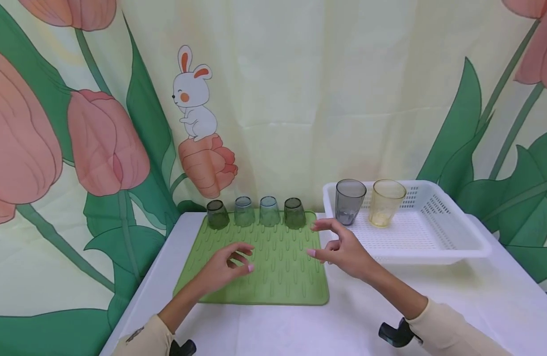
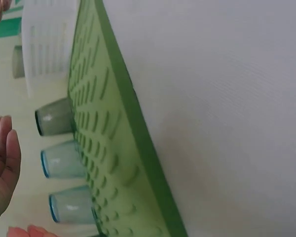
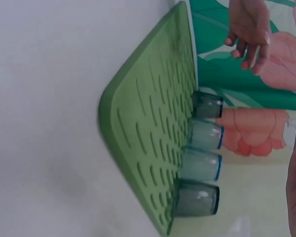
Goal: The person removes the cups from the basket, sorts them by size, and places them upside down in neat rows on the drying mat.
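My left hand (image 1: 226, 267) hovers above the front left of a green ribbed mat (image 1: 273, 289), fingers loosely bent, holding nothing. Over the mat's right edge is my right hand (image 1: 344, 249), also empty, its thumb and index finger spread apart. Along the mat's back edge stands a row of several small tinted glasses, seemingly upside down: a dark grey glass (image 1: 217, 215) at the left end, a blue glass (image 1: 244, 212), another blue glass (image 1: 270, 212), and a dark glass (image 1: 294, 214) at the right. The right hand is nearest that last one, without touching it.
Right of the mat sits a white perforated basket (image 1: 460, 247). Inside its left part stand a taller grey glass (image 1: 350, 201) and an amber glass (image 1: 386, 202), both upright. A white cloth (image 1: 273, 331) covers the table; a printed curtain (image 1: 277, 99) hangs behind.
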`<state>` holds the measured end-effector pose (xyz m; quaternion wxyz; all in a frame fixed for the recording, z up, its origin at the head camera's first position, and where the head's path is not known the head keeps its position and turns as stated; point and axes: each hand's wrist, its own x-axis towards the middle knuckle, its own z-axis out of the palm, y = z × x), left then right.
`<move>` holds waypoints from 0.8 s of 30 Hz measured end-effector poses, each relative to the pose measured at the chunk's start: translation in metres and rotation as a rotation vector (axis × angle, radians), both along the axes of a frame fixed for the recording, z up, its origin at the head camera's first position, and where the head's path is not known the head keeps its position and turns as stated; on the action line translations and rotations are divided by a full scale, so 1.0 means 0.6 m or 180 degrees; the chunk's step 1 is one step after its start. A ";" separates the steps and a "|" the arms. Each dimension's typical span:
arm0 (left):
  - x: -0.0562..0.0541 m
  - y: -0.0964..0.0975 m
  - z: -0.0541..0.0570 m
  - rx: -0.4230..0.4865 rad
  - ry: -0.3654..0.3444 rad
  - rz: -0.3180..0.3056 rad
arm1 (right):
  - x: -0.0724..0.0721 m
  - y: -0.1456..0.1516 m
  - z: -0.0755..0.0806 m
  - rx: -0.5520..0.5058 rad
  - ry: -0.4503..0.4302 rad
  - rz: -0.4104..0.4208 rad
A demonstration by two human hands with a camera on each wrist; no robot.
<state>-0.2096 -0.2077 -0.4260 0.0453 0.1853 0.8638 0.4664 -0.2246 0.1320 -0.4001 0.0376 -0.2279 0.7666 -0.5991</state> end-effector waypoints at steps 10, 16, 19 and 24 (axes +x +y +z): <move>-0.022 0.068 0.014 0.0029 0.0078 -0.0305 | -0.020 0.079 0.014 0.0124 0.0091 0.0053; -0.037 0.103 0.025 0.0052 0.0115 -0.0479 | -0.053 0.141 0.043 0.0363 0.0167 -0.0310; -0.046 0.120 0.030 0.0048 0.0138 -0.0522 | -0.074 0.174 0.057 0.0507 0.0195 -0.0583; -0.061 0.149 0.039 0.0093 0.0121 -0.0620 | -0.110 0.225 0.074 0.0882 0.0184 -0.1006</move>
